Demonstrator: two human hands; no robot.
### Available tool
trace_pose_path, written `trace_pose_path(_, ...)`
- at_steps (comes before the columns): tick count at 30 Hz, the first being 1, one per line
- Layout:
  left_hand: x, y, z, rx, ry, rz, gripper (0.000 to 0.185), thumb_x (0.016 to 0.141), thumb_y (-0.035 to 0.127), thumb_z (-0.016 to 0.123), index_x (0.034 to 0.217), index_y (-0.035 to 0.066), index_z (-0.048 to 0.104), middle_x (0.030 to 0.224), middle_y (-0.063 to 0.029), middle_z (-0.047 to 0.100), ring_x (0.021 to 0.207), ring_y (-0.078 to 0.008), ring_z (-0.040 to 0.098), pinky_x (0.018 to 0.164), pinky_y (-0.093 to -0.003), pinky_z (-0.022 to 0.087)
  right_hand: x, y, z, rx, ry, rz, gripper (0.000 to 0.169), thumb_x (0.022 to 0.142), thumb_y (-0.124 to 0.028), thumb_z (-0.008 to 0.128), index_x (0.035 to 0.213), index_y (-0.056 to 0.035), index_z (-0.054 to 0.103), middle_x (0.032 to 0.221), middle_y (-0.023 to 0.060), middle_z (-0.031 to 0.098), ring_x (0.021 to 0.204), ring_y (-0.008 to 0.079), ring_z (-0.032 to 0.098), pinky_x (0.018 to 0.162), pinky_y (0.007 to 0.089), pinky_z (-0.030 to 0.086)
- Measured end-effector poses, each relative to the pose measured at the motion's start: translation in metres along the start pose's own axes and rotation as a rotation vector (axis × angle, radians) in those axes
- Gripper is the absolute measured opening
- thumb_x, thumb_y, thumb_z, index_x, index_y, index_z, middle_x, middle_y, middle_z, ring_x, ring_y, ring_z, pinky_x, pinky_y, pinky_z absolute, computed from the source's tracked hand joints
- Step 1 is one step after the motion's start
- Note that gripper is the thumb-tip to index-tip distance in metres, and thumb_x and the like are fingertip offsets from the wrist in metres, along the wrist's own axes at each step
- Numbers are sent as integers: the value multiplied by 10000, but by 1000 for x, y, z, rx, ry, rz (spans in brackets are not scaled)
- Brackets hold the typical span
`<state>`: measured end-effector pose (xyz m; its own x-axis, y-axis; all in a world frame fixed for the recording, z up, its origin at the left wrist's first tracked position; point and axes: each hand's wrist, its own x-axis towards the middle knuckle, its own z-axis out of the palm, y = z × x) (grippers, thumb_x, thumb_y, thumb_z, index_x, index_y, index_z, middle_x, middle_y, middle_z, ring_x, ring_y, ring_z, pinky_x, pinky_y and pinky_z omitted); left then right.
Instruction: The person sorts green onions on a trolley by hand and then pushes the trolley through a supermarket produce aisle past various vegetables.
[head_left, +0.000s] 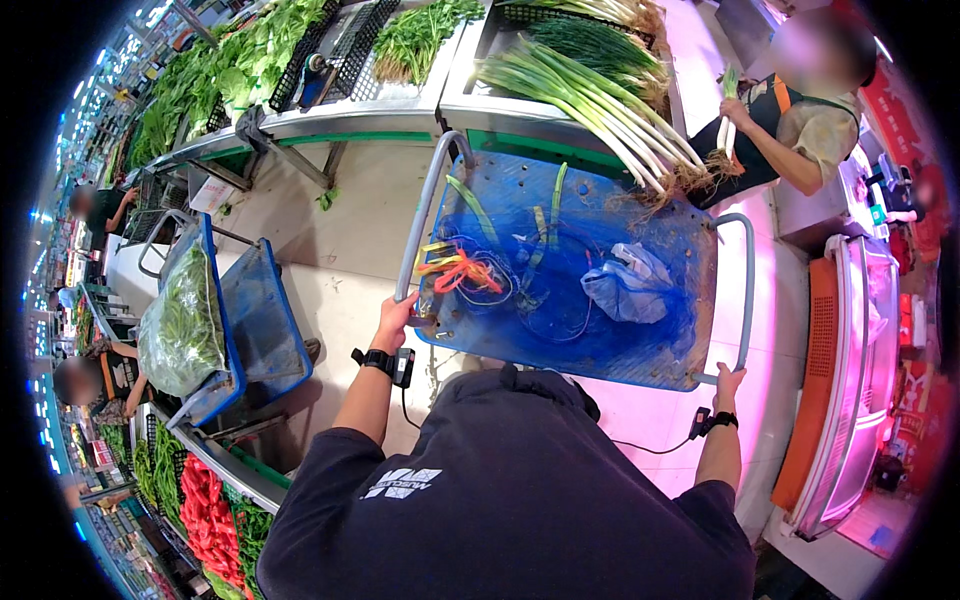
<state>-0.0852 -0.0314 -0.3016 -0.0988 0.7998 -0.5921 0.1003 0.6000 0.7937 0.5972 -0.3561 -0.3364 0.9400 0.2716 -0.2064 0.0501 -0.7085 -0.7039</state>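
Observation:
Before me stands a blue platform cart with a grey tubular handle at each end. My left hand grips the base of the left handle. At the near right corner, my right hand is on the lower end of the right handle; its fingers are partly hidden. On the deck lie a crumpled plastic bag, a bunch of red and yellow ties and several loose green leaf scraps. Root ends of long leeks overhang the far right edge of the deck.
A metal-edged vegetable stand runs behind the cart. At the far right, a person holds a leek. To the left stands another blue cart with a clear bag of greens. A display case is on the right.

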Motion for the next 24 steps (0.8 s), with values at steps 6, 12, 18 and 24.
trace_pose_path(6, -6, -3, 0, 13, 12, -11, 241, 844, 251, 698, 775, 54, 577, 646, -8, 523, 585, -111, 471, 550, -282, 375, 5, -7, 3, -20, 38, 48, 914, 686, -213, 719, 1388, 70, 207, 1406, 289, 278, 1313, 374, 308, 1075, 420, 298)
trace_pose_path(12, -3, -5, -4, 18, 4, -14, 242, 850, 245, 694, 768, 46, 584, 642, -10, 526, 574, -109, 475, 534, -280, 376, -3, -26, 11, -33, 72, 101, 930, 664, -247, 729, 1382, 47, 216, 1406, 307, 250, 1316, 411, 280, 1073, 451, 297)
trace_pose_path(18, -1, -2, -10, 23, -1, -10, 268, 843, 274, 699, 785, 52, 561, 655, -18, 522, 595, -124, 486, 570, -289, 399, -2, -22, 16, -55, 34, 99, 999, 667, -256, 735, 1420, 42, 150, 1433, 296, 198, 1338, 407, 240, 1088, 432, 283)
trace_pose_path(24, 7, -4, -21, 33, 50, -30, 290, 829, 287, 711, 794, 51, 546, 673, -25, 507, 615, -141, 486, 596, -309, 414, 3, -20, 25, -35, -22, 44, 1034, 673, -275, 733, 1441, 37, 115, 1453, 283, 187, 1360, 390, 209, 1101, 436, 252)
